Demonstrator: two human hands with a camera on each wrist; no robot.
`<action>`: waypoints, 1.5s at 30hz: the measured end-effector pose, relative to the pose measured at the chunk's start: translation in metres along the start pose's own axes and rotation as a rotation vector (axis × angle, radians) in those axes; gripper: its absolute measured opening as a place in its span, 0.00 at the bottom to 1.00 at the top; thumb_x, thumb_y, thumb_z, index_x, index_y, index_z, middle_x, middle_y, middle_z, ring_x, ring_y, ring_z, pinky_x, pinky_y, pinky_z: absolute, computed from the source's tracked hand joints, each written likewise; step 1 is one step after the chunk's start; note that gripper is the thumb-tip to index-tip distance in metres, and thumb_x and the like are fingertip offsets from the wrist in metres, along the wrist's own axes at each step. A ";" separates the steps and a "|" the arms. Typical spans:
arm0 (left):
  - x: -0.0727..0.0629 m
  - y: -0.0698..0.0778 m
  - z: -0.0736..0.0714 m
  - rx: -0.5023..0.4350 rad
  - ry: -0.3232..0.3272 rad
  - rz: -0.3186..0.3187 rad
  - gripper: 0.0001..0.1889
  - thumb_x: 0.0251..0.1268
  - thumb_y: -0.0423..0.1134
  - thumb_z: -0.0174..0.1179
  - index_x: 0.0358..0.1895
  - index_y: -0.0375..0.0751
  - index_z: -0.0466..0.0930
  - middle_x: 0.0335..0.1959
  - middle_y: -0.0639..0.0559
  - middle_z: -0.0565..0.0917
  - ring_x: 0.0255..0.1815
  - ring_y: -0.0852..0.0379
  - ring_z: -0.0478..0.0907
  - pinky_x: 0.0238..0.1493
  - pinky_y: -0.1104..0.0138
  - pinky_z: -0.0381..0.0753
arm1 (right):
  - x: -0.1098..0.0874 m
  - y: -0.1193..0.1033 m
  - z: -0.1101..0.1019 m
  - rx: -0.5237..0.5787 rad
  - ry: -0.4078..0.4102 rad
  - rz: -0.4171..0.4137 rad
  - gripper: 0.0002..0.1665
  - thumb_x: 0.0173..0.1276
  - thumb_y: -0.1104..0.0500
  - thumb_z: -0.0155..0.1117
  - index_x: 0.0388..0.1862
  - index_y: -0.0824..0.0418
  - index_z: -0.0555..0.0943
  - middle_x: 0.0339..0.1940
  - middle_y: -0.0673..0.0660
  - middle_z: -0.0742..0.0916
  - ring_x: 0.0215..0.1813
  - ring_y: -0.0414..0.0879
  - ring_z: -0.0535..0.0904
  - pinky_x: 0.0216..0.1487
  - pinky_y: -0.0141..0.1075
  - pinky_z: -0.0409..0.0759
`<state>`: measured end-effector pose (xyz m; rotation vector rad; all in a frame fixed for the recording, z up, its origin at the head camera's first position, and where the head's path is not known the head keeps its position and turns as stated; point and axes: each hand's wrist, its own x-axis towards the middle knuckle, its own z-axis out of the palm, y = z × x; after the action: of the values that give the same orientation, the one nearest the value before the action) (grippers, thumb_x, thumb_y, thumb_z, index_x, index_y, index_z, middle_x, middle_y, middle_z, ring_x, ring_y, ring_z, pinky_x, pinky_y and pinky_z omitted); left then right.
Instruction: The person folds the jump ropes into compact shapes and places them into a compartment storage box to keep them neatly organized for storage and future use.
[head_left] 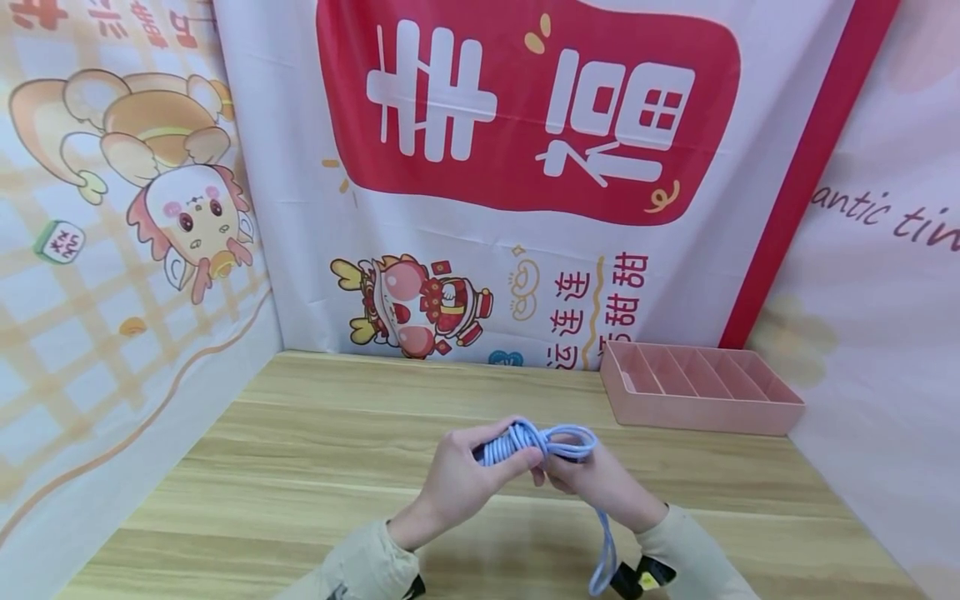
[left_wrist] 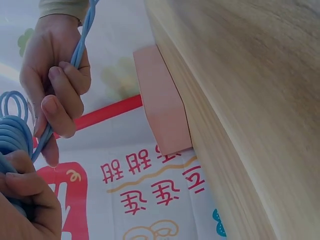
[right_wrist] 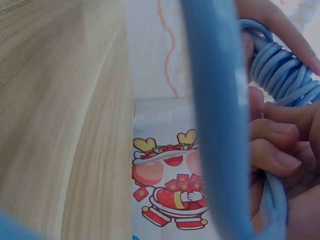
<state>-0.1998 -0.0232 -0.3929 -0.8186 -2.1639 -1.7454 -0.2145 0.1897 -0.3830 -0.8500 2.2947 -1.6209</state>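
Observation:
Above the table, my left hand (head_left: 459, 475) grips a light blue cord (head_left: 497, 451) wound into a tight coil, thumb along its near side. Close beside it, my right hand (head_left: 611, 490) holds the doubled loose length of the same cord, fingers curled round it. A small loop stands out over the right hand, and a longer loop hangs below that wrist. In the left wrist view, two strands (left_wrist: 81, 47) run through the right fingers toward the coil. The right wrist view has a blurred strand (right_wrist: 215, 120) crossing close to the camera, with the coil (right_wrist: 282, 72) behind.
A pink divided box (head_left: 705, 408) stands at the back right of the wooden table (head_left: 315, 467). Printed cloth hangs behind the table (head_left: 465, 208) and along both sides. Dark straps sit at both wrists.

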 end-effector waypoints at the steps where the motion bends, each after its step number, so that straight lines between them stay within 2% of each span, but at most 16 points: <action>1: 0.000 0.000 0.000 0.004 0.008 -0.005 0.19 0.60 0.53 0.69 0.55 0.58 0.84 0.36 0.61 0.85 0.29 0.58 0.80 0.26 0.64 0.82 | 0.000 0.001 0.000 0.013 -0.011 0.002 0.12 0.77 0.54 0.57 0.40 0.61 0.81 0.23 0.56 0.79 0.18 0.41 0.60 0.20 0.30 0.59; 4: 0.002 -0.002 -0.003 0.035 0.045 -0.006 0.20 0.59 0.55 0.69 0.55 0.57 0.84 0.35 0.61 0.85 0.28 0.58 0.81 0.24 0.64 0.82 | 0.001 0.005 0.000 0.024 -0.063 -0.020 0.11 0.78 0.57 0.55 0.50 0.60 0.81 0.29 0.60 0.81 0.18 0.40 0.61 0.19 0.29 0.59; 9: 0.009 -0.006 -0.011 0.121 0.128 0.019 0.19 0.59 0.57 0.68 0.53 0.60 0.84 0.31 0.63 0.85 0.23 0.60 0.79 0.19 0.64 0.80 | 0.002 0.007 -0.001 -0.012 -0.119 -0.011 0.18 0.78 0.59 0.54 0.63 0.58 0.78 0.30 0.60 0.83 0.17 0.37 0.62 0.17 0.28 0.59; 12: 0.011 -0.007 -0.014 0.189 0.138 0.011 0.19 0.58 0.60 0.67 0.52 0.62 0.84 0.29 0.65 0.84 0.21 0.62 0.78 0.18 0.65 0.79 | 0.000 0.005 -0.004 -0.034 -0.120 -0.001 0.20 0.78 0.58 0.54 0.65 0.60 0.76 0.29 0.57 0.84 0.17 0.37 0.62 0.17 0.28 0.59; 16: 0.011 -0.007 -0.015 0.286 0.127 -0.005 0.22 0.57 0.63 0.67 0.52 0.61 0.85 0.27 0.66 0.83 0.18 0.64 0.76 0.15 0.67 0.77 | -0.002 0.000 -0.007 -0.095 -0.120 -0.018 0.18 0.78 0.61 0.54 0.62 0.62 0.79 0.28 0.55 0.83 0.18 0.37 0.63 0.17 0.28 0.59; 19: 0.011 -0.008 -0.014 0.365 0.116 -0.006 0.26 0.55 0.64 0.67 0.54 0.55 0.85 0.27 0.64 0.83 0.17 0.66 0.75 0.15 0.68 0.75 | -0.002 -0.002 -0.006 -0.166 -0.144 -0.064 0.12 0.77 0.64 0.54 0.52 0.61 0.82 0.25 0.53 0.82 0.20 0.36 0.65 0.19 0.27 0.62; 22: 0.010 -0.009 -0.014 0.470 0.096 0.012 0.30 0.54 0.64 0.68 0.54 0.48 0.85 0.27 0.61 0.84 0.16 0.68 0.74 0.14 0.70 0.73 | -0.002 -0.003 -0.003 -0.216 -0.155 -0.097 0.09 0.77 0.65 0.54 0.47 0.59 0.82 0.23 0.52 0.81 0.21 0.36 0.67 0.20 0.27 0.64; 24: 0.010 -0.011 -0.014 0.539 0.077 0.035 0.31 0.54 0.65 0.68 0.54 0.46 0.85 0.26 0.60 0.84 0.15 0.69 0.72 0.14 0.72 0.72 | -0.003 -0.003 -0.003 -0.226 -0.151 -0.088 0.09 0.77 0.64 0.54 0.45 0.58 0.82 0.22 0.51 0.80 0.21 0.36 0.67 0.21 0.27 0.64; 29: 0.009 -0.011 -0.015 0.623 0.049 0.080 0.30 0.56 0.64 0.67 0.53 0.45 0.86 0.26 0.59 0.84 0.15 0.70 0.70 0.14 0.73 0.70 | -0.002 -0.003 -0.003 -0.220 -0.146 -0.024 0.10 0.76 0.65 0.55 0.47 0.58 0.83 0.21 0.50 0.79 0.20 0.37 0.66 0.20 0.27 0.64; 31: 0.010 -0.010 -0.015 0.637 0.054 0.082 0.30 0.56 0.64 0.67 0.53 0.44 0.86 0.25 0.59 0.83 0.15 0.70 0.69 0.14 0.73 0.69 | -0.002 -0.002 -0.004 -0.220 -0.158 -0.011 0.12 0.76 0.65 0.55 0.51 0.58 0.82 0.22 0.50 0.80 0.20 0.37 0.67 0.20 0.27 0.64; 36: 0.012 -0.014 -0.020 0.681 0.098 0.037 0.32 0.55 0.65 0.67 0.54 0.44 0.86 0.22 0.59 0.82 0.13 0.70 0.67 0.12 0.72 0.67 | -0.001 -0.003 -0.007 -0.182 -0.177 0.000 0.21 0.75 0.69 0.54 0.64 0.59 0.77 0.25 0.53 0.82 0.20 0.37 0.67 0.19 0.26 0.64; 40: 0.015 -0.016 -0.027 0.731 0.147 0.000 0.31 0.54 0.65 0.67 0.53 0.46 0.86 0.22 0.59 0.81 0.12 0.68 0.66 0.11 0.71 0.66 | -0.002 -0.007 -0.011 -0.088 -0.131 0.055 0.21 0.77 0.67 0.52 0.66 0.62 0.75 0.27 0.56 0.83 0.19 0.38 0.66 0.18 0.27 0.64; 42: 0.017 -0.017 -0.029 0.747 0.150 -0.017 0.32 0.54 0.66 0.67 0.54 0.46 0.86 0.21 0.59 0.81 0.12 0.67 0.66 0.11 0.70 0.65 | -0.002 -0.008 -0.013 -0.054 -0.105 0.084 0.21 0.78 0.64 0.53 0.67 0.61 0.74 0.28 0.57 0.83 0.18 0.39 0.66 0.17 0.27 0.64; 45: 0.017 -0.016 -0.031 0.753 0.119 -0.034 0.31 0.55 0.67 0.66 0.53 0.47 0.86 0.23 0.59 0.81 0.13 0.66 0.67 0.12 0.70 0.66 | -0.004 -0.010 -0.013 -0.028 -0.080 0.109 0.21 0.78 0.61 0.54 0.67 0.60 0.74 0.29 0.58 0.83 0.18 0.40 0.66 0.17 0.27 0.65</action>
<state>-0.2277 -0.0501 -0.3895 -0.4592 -2.4661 -0.8199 -0.2138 0.1998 -0.3697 -0.7669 2.2711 -1.4857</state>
